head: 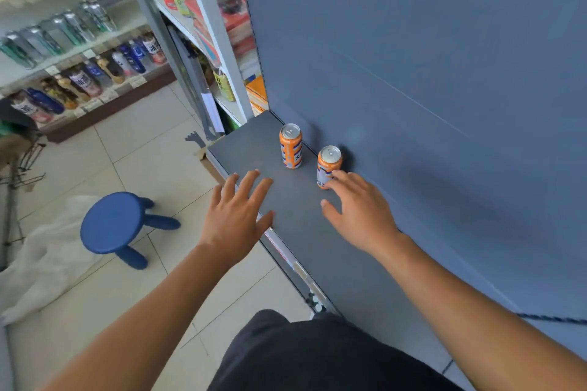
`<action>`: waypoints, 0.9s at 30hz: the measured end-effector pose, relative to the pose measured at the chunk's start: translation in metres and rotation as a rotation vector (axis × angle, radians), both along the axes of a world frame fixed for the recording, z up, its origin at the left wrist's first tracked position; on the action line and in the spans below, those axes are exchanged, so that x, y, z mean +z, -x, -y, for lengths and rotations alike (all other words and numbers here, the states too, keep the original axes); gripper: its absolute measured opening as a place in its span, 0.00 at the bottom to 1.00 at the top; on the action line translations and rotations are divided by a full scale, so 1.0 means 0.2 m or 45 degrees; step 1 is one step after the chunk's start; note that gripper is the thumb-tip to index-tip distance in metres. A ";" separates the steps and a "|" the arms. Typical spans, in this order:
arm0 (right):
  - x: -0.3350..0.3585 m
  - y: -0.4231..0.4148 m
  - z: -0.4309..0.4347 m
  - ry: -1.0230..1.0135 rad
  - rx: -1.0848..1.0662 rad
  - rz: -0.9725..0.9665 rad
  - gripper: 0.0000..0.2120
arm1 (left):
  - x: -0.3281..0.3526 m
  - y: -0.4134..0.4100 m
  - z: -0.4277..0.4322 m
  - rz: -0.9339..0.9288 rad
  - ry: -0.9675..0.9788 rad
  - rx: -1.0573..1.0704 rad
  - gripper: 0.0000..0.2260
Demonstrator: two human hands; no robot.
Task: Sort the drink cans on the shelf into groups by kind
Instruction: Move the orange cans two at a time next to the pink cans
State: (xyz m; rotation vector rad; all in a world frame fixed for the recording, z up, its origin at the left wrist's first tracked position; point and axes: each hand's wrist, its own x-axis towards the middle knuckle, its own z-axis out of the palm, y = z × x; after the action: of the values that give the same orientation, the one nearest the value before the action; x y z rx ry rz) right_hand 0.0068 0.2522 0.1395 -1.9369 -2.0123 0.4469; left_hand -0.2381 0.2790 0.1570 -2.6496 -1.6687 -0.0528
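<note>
Two orange drink cans stand upright on a dark grey shelf (254, 149) against a blue-grey back panel. The far can (291, 145) stands alone. The near can (327, 162) is touched low on its side by the fingertips of my right hand (357, 209), whose fingers are spread and not wrapped around it. My left hand (236, 209) hovers flat over the shelf's front edge, fingers apart, holding nothing, a short way in front of the far can.
A blue round stool (112, 225) stands on the tiled floor to the left, beside a white cloth (47, 257). Stocked racks of bottles and cans (73, 51) fill the far left. A white rack upright (219, 41) rises just beyond the shelf's end.
</note>
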 end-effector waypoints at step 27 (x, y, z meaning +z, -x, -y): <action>-0.34 0.27 -0.76 0.443 -1.217 -0.438 0.36 | -0.47 -0.06 -1.73 -0.011 0.699 -0.499 0.40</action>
State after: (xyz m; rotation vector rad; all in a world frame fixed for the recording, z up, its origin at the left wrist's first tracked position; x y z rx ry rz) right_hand -0.0469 0.4052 0.0720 -2.5094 -0.6803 0.8085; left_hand -0.2267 0.6252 0.0624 -3.3273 -1.2713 0.4799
